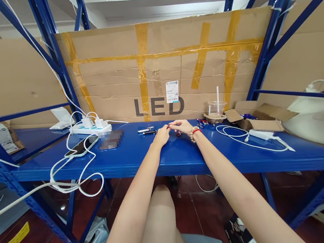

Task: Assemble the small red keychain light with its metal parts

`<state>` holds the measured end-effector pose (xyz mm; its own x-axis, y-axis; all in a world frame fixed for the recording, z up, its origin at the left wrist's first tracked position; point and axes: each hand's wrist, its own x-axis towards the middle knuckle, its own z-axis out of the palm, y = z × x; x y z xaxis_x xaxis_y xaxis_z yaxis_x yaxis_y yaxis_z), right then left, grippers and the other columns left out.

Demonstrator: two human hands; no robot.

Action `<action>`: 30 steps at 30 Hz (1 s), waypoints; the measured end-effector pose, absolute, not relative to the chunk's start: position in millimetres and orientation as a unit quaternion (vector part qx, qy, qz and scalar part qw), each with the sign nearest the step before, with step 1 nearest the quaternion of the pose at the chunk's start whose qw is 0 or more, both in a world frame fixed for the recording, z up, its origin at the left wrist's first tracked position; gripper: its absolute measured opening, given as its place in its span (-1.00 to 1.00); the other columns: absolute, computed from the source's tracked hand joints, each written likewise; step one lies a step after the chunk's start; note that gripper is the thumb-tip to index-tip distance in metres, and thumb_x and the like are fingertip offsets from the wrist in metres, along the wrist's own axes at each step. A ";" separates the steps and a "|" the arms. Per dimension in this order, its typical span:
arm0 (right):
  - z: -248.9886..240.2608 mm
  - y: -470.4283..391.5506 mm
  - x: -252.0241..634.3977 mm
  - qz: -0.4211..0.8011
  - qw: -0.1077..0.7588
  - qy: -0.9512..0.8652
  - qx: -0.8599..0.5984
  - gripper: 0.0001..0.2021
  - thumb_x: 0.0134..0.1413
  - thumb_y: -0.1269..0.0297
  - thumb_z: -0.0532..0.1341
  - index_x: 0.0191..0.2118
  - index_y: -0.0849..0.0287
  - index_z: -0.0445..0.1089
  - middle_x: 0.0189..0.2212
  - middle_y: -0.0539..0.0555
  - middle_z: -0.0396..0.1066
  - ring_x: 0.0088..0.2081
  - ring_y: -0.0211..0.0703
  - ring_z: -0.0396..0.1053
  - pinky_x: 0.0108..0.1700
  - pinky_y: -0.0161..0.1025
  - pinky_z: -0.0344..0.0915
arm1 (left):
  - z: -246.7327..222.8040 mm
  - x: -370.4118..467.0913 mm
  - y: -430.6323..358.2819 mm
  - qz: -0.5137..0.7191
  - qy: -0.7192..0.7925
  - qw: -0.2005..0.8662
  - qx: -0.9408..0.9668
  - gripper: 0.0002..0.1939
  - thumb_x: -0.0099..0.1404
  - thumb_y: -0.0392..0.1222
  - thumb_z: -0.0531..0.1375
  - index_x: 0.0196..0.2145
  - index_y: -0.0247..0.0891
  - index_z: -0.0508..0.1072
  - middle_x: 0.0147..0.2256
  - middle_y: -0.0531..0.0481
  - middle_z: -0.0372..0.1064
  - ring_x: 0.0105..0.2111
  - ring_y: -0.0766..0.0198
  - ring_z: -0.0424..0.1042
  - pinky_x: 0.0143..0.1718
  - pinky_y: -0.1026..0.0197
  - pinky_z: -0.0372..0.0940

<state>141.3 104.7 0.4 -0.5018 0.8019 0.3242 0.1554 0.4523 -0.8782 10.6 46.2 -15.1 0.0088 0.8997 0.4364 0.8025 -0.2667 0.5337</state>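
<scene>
My left hand and my right hand meet over the middle of the blue shelf. Their fingertips are pinched together around something small with a hint of red, too small and too covered to name. A beaded bracelet and a red band circle my right wrist. Just left of my left hand lie a silver pen-like piece and a black one. Beneath my right hand shows a small reddish piece, partly hidden. Several small red and blue pieces lie right of my right hand.
A plastic cup with a straw stands at the back right, beside an opened cardboard box. A white cable with an adapter lies in front. At left are a power strip, a phone and looped white cables.
</scene>
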 end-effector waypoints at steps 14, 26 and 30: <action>-1.1 97.0 126.7 0.362 0.397 -0.781 -0.319 -0.67 -0.19 0.10 0.25 -0.33 0.26 0.40 -0.45 0.05 0.39 -0.67 -0.47 0.21 -0.78 -0.56 0.06 | -10.5 13.2 38.7 0.346 0.643 0.067 0.680 -0.63 0.32 -0.15 -0.14 -0.01 -0.24 0.28 -0.11 -0.13 0.34 -0.07 0.14 0.30 -0.09 0.16 0.20; -3.2 92.9 122.0 0.361 0.421 -0.759 -0.341 -0.68 -0.16 0.08 0.23 -0.34 0.25 0.42 -0.42 0.07 0.42 -0.64 -0.44 0.25 -0.75 -0.54 0.10 | -8.6 14.7 38.6 0.318 0.654 0.059 0.684 -0.67 0.30 -0.19 -0.13 -0.06 -0.22 0.30 -0.11 -0.10 0.35 -0.09 0.16 0.31 -0.10 0.16 0.20; -2.9 92.5 121.4 0.385 0.412 -0.745 -0.358 -0.68 -0.15 0.11 0.24 -0.31 0.25 0.42 -0.43 0.07 0.42 -0.64 -0.45 0.25 -0.74 -0.55 0.08 | -8.2 15.2 36.5 0.313 0.661 0.056 0.680 -0.66 0.30 -0.16 -0.13 -0.09 -0.25 0.32 -0.12 -0.13 0.35 -0.10 0.14 0.32 -0.12 0.14 0.21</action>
<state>121.4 92.5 -2.9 -0.4054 0.8495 0.3376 0.2160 0.4479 -0.8676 15.2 36.5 -8.2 -0.0693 0.9336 0.3516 0.8636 -0.1203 0.4896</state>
